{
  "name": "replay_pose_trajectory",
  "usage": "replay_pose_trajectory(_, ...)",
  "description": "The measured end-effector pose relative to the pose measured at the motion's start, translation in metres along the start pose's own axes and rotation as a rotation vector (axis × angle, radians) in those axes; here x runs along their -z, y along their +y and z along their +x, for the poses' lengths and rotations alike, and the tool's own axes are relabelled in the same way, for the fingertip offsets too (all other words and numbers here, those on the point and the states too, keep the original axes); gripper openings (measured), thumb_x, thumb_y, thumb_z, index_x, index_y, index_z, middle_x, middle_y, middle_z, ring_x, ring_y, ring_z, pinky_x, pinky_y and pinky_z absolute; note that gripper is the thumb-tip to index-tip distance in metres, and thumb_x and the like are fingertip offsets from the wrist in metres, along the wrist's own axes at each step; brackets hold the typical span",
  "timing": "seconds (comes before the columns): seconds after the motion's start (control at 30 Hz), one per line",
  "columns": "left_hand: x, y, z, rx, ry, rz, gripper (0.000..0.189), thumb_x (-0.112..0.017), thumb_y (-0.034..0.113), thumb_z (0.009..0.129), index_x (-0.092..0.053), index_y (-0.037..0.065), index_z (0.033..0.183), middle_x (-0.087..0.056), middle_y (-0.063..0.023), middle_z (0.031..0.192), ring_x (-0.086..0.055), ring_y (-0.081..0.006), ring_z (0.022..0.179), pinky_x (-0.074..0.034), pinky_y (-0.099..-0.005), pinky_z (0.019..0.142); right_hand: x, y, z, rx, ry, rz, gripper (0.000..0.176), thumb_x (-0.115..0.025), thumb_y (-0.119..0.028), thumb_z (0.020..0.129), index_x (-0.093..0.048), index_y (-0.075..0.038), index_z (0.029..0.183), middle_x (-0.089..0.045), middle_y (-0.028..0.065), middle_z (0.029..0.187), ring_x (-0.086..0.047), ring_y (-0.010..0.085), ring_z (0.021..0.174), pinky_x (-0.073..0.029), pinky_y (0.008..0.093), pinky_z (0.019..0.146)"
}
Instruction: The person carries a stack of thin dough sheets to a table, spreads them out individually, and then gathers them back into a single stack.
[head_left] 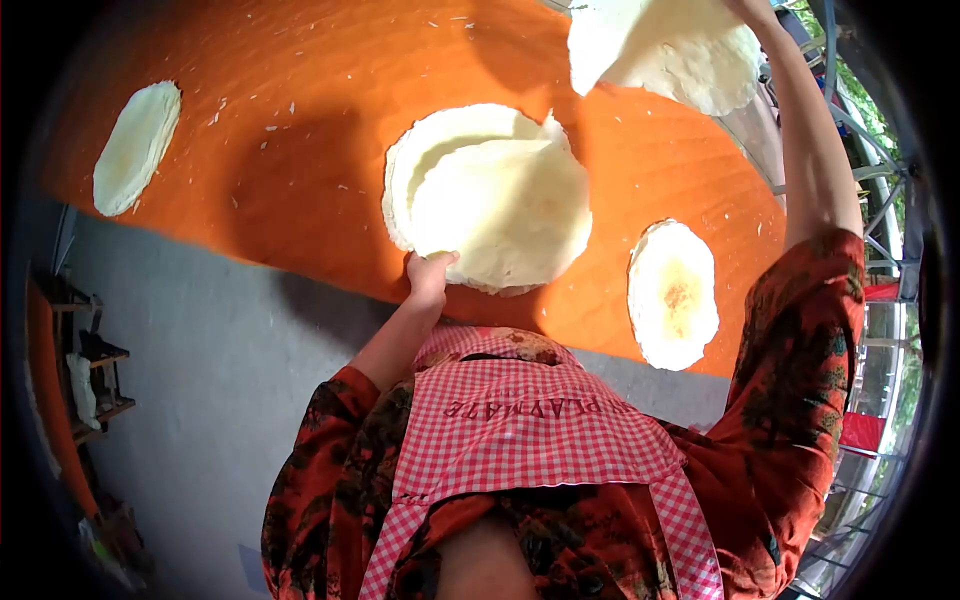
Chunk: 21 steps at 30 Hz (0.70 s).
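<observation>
A stack of pale, thin round flatbreads (500,210) lies on the orange table, its top sheet set off from the ones beneath. My left hand (432,274) grips the near-left edge of this stack, thumb on top and fingers mostly hidden. At the upper right, a large loose flatbread (690,60) hangs in the air, partly cut off by the frame's edge. My right hand (746,8) reaches up to its far side and holds it; only the base of that hand shows, the fingers being out of sight.
On the orange table (310,200) lie another flatbread pile (138,148) at the far left and a browned flatbread (675,295) at right. Small white crumbs dot the surface. Wooden shelves (100,360) stand at lower left, metal framing (885,215) at right.
</observation>
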<state>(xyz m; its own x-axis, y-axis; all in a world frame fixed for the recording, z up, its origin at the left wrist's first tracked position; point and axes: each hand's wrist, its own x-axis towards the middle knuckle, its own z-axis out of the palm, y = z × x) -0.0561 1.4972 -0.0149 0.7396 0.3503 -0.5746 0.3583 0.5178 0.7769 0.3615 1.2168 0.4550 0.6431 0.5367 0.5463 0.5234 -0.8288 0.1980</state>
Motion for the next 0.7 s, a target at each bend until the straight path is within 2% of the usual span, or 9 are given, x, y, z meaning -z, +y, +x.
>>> replay_pose_trajectory(0.13,0.003,-0.007,0.004,0.014,-0.005,-0.021,0.026,-0.076,0.01,0.07,-0.061,0.001,0.089,-0.064,-0.0079,0.086,-0.058,-0.0193,0.072,-0.043,-0.0317,0.058,0.046,-0.074,-0.027,-0.325,-0.254,0.058,0.025,-0.068,-0.02,0.076,-0.065,-0.009,0.099,-0.068,0.0163,0.096,-0.064,0.0299,0.09,-0.049,0.0425,0.076)
replay_pose_trajectory(0.27,0.001,0.0,0.0,0.061,-0.064,-0.111,0.029,-0.07,-0.004,0.071,-0.057,-0.002,0.097,-0.063,-0.0077,0.089,-0.06,-0.0194,0.084,-0.047,-0.0319,0.077,-0.018,-0.19,-0.173,0.102,-0.342,-0.273,0.022,-0.055,-0.012,0.083,-0.067,-0.008,0.101,-0.067,0.0169,0.08,-0.065,0.0327,0.071,-0.05,0.0435,0.06)
replay_pose_trajectory(0.3,0.005,-0.005,0.003,0.044,-0.128,-0.152,0.03,-0.069,-0.003,0.073,-0.056,-0.001,0.101,-0.063,-0.0079,0.09,-0.061,-0.0199,0.085,-0.048,-0.0323,0.078,-0.014,-0.248,-0.216,0.161,-0.338,-0.113,0.023,-0.054,-0.012,0.084,-0.067,-0.009,0.102,-0.068,0.0143,0.084,-0.064,0.0329,0.07,-0.051,0.0425,0.06)
replay_pose_trajectory(0.33,0.009,-0.009,0.004,0.022,-0.19,-0.191,0.032,-0.067,-0.002,0.075,-0.056,-0.001,0.105,-0.063,-0.0081,0.092,-0.061,-0.0204,0.086,-0.048,-0.0327,0.079,-0.054,-0.284,-0.262,-0.283,-0.229,0.723,0.028,-0.058,-0.016,0.083,-0.064,-0.008,0.109,-0.067,0.0127,0.087,-0.065,0.029,0.076,-0.053,0.039,0.064)
replay_pose_trajectory(0.37,0.012,-0.003,0.0,0.066,-0.218,-0.217,0.034,-0.065,-0.001,0.077,-0.054,-0.001,0.109,-0.063,-0.0081,0.095,-0.061,-0.0206,0.088,-0.049,-0.0329,0.079,-0.06,-0.323,-0.292,0.03,-0.353,0.326,0.035,-0.063,-0.018,0.08,-0.062,-0.008,0.112,-0.066,0.014,0.093,-0.064,0.0251,0.086,-0.053,0.0358,0.069)
replay_pose_trajectory(0.4,0.015,0.008,-0.008,0.108,-0.249,-0.238,0.035,-0.062,0.0,0.079,-0.052,0.0,0.113,-0.063,-0.0081,0.097,-0.061,-0.0208,0.09,-0.049,-0.0332,0.079,-0.092,-0.344,-0.328,0.006,-0.55,0.282,0.032,-0.068,-0.021,0.077,-0.064,-0.009,0.107,-0.064,0.0124,0.109,-0.065,0.0259,0.088,-0.055,0.0342,0.076)
replay_pose_trajectory(0.47,0.023,0.014,-0.012,0.17,-0.313,-0.294,0.038,-0.058,0.001,0.081,-0.05,0.001,0.118,-0.062,-0.0085,0.102,-0.061,-0.0212,0.093,-0.05,-0.0333,0.079,-0.148,-0.352,-0.392,0.18,-0.453,0.271,0.034,-0.069,-0.019,0.076,-0.063,-0.009,0.108,-0.064,0.0126,0.111,-0.065,0.0249,0.088,-0.055,0.034,0.074)
replay_pose_trajectory(0.6,0.046,-0.012,0.012,0.242,-0.406,-0.24,0.037,-0.052,0.002,0.082,-0.048,0.002,0.118,-0.06,-0.0099,0.108,-0.06,-0.0224,0.099,-0.052,-0.0322,0.078,-0.142,-0.336,-0.369,0.043,-0.35,0.515,0.031,-0.067,-0.019,0.076,-0.064,-0.009,0.106,-0.065,0.0119,0.102,-0.065,0.026,0.088,-0.056,0.0356,0.073)
replay_pose_trajectory(0.7,0.04,-0.018,0.016,0.186,-0.411,-0.282,0.034,-0.054,0.003,0.082,-0.049,0.002,0.116,-0.06,-0.0098,0.108,-0.061,-0.0209,0.097,-0.053,-0.0296,0.074,-0.105,-0.348,-0.335,0.078,-0.538,0.27,0.026,-0.064,-0.025,0.079,-0.065,-0.008,0.099,-0.065,0.0103,0.095,-0.064,0.027,0.083,-0.055,0.0365,0.068)
